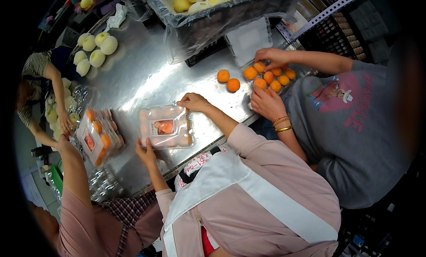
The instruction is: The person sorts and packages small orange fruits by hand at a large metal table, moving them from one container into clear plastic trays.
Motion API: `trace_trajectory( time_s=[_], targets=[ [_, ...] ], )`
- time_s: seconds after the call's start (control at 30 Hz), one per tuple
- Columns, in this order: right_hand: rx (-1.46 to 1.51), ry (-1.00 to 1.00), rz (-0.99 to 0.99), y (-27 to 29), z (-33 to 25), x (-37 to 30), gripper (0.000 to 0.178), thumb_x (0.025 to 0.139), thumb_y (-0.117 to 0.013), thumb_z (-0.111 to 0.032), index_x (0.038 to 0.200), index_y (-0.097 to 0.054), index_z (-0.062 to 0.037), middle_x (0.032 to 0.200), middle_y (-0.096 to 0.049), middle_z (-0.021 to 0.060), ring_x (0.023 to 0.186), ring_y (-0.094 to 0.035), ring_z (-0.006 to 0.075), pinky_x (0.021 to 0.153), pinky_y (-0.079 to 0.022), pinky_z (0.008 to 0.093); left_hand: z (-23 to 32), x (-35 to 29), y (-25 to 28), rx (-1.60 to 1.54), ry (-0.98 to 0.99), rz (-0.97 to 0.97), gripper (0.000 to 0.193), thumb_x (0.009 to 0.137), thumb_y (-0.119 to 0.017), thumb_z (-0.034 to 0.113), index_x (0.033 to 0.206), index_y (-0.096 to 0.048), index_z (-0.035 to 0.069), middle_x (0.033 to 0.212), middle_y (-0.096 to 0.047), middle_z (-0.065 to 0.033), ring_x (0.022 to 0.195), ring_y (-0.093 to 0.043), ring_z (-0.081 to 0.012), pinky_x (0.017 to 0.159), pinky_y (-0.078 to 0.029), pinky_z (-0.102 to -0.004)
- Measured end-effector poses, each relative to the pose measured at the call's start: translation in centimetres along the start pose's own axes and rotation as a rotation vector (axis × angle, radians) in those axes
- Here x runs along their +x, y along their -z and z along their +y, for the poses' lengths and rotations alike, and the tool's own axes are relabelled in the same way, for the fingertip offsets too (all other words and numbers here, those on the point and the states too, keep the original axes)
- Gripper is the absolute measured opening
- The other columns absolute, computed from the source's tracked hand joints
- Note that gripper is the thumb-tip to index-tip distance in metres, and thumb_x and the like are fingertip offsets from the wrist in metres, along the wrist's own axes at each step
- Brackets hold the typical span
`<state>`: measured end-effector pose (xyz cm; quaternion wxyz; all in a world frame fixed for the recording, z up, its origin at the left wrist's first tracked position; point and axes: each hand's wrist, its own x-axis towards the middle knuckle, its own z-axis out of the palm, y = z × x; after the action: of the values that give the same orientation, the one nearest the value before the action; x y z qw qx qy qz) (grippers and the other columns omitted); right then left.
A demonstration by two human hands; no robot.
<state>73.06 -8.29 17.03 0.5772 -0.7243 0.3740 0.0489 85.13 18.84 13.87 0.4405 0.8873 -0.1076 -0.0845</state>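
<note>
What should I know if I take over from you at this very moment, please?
Left hand: grip on the box, near-left corner. Right hand: grip on its far-right corner.
The box lies lidded and filled with orange fruit on the table. Another filled box lies to its left.
Done, it seems: two boxes filled.
Left, likely: loose fruit by a co-worker's hands; empty trays lie at the near edge.
</note>
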Motion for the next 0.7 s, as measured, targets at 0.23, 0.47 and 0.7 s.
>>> trace_trajectory(
  time_s=[0.23, 0.47, 0.7],
  targets=[
    [0.000, -0.007, 0.003, 0.3, 0.3, 0.1, 0.041, 0.071, -0.062, -0.041, 0.089, -0.060, -0.0044, 0.091, -0.060, 0.0108, 0.084, -0.056, 0.0208, 0.075, -0.043, 0.0291, 0.0, 0.1, -0.4, 0.012, -0.006, -0.007, 0.055, 0.077, -0.061, 0.033, 0.116, -0.044, -0.002, 0.113, -0.043, -0.0188, 0.102, -0.044, -0.0282, 0.087, -0.035, -0.0343],
    [0.008, 0.064, 0.024, 0.0, 0.6, 0.4, 0.037, 0.072, -0.061, -0.039, 0.087, -0.060, -0.0056, 0.084, -0.061, 0.0094, 0.078, -0.057, 0.0181, 0.070, -0.043, 0.0291, 0.5, -0.1, -0.5, 0.012, 0.015, -0.013, 0.055, 0.076, -0.061, 0.032, 0.117, -0.044, -0.001, 0.111, -0.043, -0.0176, 0.099, -0.045, -0.0277, 0.084, -0.037, -0.0343],
    [-0.390, 0.354, 0.312, -0.9, -1.1, -1.4, 0.026, 0.074, -0.058, -0.032, 0.085, -0.065, -0.0096, 0.083, -0.061, 0.0105, 0.077, -0.058, 0.0254, 0.070, -0.044, 0.0354, -0.4, -1.4, -1.1, -0.022, 0.090, 0.159, 0.065, 0.077, -0.061, 0.029, 0.127, -0.029, 0.003, 0.119, -0.034, -0.0204, 0.102, -0.044, -0.0314, 0.084, -0.040, -0.0359]
  ],
)
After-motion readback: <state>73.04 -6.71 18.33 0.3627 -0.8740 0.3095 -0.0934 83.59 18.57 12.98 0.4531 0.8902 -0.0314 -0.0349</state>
